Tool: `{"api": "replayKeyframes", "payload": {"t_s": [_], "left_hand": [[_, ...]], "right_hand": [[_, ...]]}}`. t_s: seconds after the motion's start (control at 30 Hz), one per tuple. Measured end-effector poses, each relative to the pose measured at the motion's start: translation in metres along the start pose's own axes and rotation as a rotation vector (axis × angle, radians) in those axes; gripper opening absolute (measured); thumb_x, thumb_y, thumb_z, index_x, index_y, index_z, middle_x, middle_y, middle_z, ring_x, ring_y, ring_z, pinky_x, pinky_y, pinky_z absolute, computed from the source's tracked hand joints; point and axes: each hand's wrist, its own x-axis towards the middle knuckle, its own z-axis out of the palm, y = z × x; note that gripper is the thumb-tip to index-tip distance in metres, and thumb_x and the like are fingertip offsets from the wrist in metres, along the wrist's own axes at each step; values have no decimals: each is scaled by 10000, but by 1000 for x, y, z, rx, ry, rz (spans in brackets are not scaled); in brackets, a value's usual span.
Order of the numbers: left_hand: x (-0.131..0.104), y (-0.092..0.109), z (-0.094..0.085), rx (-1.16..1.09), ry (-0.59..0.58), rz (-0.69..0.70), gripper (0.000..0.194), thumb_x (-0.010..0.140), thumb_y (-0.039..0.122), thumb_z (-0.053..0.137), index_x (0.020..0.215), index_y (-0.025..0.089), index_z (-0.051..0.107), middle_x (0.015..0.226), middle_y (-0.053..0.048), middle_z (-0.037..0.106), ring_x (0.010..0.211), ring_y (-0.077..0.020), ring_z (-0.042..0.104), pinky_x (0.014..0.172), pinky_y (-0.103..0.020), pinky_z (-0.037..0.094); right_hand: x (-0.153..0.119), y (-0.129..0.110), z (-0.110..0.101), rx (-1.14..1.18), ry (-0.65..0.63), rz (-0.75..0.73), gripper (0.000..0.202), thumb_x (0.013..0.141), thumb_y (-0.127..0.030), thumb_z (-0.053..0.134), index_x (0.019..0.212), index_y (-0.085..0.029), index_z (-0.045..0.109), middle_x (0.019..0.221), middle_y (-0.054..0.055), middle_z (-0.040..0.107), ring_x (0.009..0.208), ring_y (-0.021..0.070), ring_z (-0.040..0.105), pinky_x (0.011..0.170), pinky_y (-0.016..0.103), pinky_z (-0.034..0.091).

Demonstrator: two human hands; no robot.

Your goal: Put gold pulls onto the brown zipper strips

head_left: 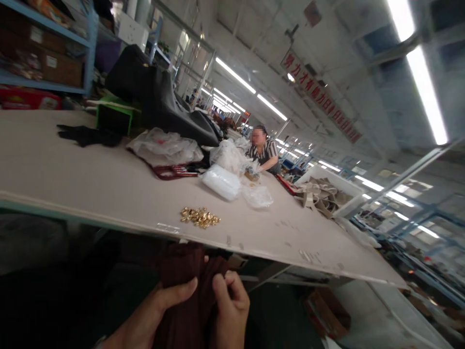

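Dark maroon fabric (183, 271) hangs in front of me, just below the table's near edge. My left hand (163, 303) grips it from the left, thumb lying across the front and fingers mostly hidden behind. On the right side, my right hand (232, 303) pinches a fold of the same fabric between thumb and curled fingers. Whether a small part sits inside that pinch cannot be made out. Beyond my hands, a pile of small shiny gold metal pieces (199, 217) lies on the table (90, 179).
White plastic packets (221, 182) and clear bags (163, 148) lie across the table. Further left are a black glove-like item (89, 135), a green box (114, 118) and large black material (160, 97). A person (263, 150) in stripes leans at the far side. Right stands a bin of beige pieces (321, 194).
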Motion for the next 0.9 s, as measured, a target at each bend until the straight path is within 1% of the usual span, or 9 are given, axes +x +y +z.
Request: {"api": "replayKeyframes", "payload": {"t_s": [0.07, 0.13, 0.23, 0.4, 0.5, 0.6, 0.7, 0.8, 0.9], "left_hand": [[-2, 3, -5, -3, 10, 15, 618, 649, 232, 874, 1226, 193, 657, 1106, -99, 765, 1034, -312, 705, 899, -401, 546], [-2, 6, -8, 38, 21, 50, 597, 623, 230, 888, 1185, 196, 687, 1074, -86, 785, 1007, -291, 720, 908, -372, 538], [-2, 9, -7, 94, 2, 110, 505, 622, 231, 881, 1100, 184, 724, 1032, -87, 800, 979, -274, 730, 912, -357, 530], [-4, 16, -5, 148, -17, 110, 466, 637, 228, 853, 1081, 190, 714, 1025, -108, 803, 910, -263, 742, 854, -377, 547], [-6, 19, -7, 192, -15, 112, 478, 637, 211, 843, 1092, 175, 703, 958, -124, 809, 845, -264, 743, 798, -386, 554], [-7, 22, -10, 208, -9, 120, 488, 617, 204, 854, 1081, 155, 710, 860, -126, 807, 847, -286, 736, 772, -393, 552], [-8, 23, -8, 212, 7, 143, 481, 557, 212, 895, 1007, 152, 737, 708, -67, 776, 749, -248, 727, 738, -354, 545], [-7, 19, -2, 211, 47, 171, 463, 514, 228, 931, 935, 155, 754, 640, 2, 728, 592, -164, 679, 688, -306, 537], [-6, 10, 6, 207, 81, 206, 414, 543, 270, 931, 898, 156, 752, 650, 14, 720, 562, -139, 653, 622, -271, 519]], "right_hand": [[-2, -7, -4, -1, -23, 94, 461, 736, -546, 739, 619, -190, 469, 598, -55, 445, 548, 96, 385, 520, 209, 395], [-4, -10, -8, -38, -7, 93, 438, 767, -531, 720, 642, -190, 475, 596, -60, 437, 543, 93, 369, 495, 198, 376], [-3, -11, -14, -130, 30, -20, 388, 809, -482, 705, 677, -184, 496, 617, -60, 452, 562, 93, 382, 503, 188, 378], [12, -24, -31, -183, 68, -153, 336, 849, -418, 692, 694, -180, 512, 629, -60, 467, 571, 91, 416, 525, 192, 384], [20, -51, -45, -161, 121, -192, 315, 823, -387, 730, 703, -186, 520, 625, -62, 496, 553, 85, 439, 512, 186, 390], [21, -90, -61, -134, 206, -263, 314, 736, -340, 811, 695, -192, 537, 594, -60, 520, 503, 74, 455, 448, 164, 375], [15, -129, -74, -218, 317, -275, 320, 661, -355, 856, 749, -204, 588, 658, -12, 626, 509, 110, 550, 441, 192, 448], [6, -147, -68, -526, 249, -358, 320, 643, -394, 856, 695, -209, 600, 567, -12, 604, 419, 108, 507, 352, 200, 379], [-5, -133, -35, -842, 27, -544, 296, 752, -422, 763, 650, -213, 580, 507, -39, 545, 394, 92, 476, 370, 202, 371]]}}
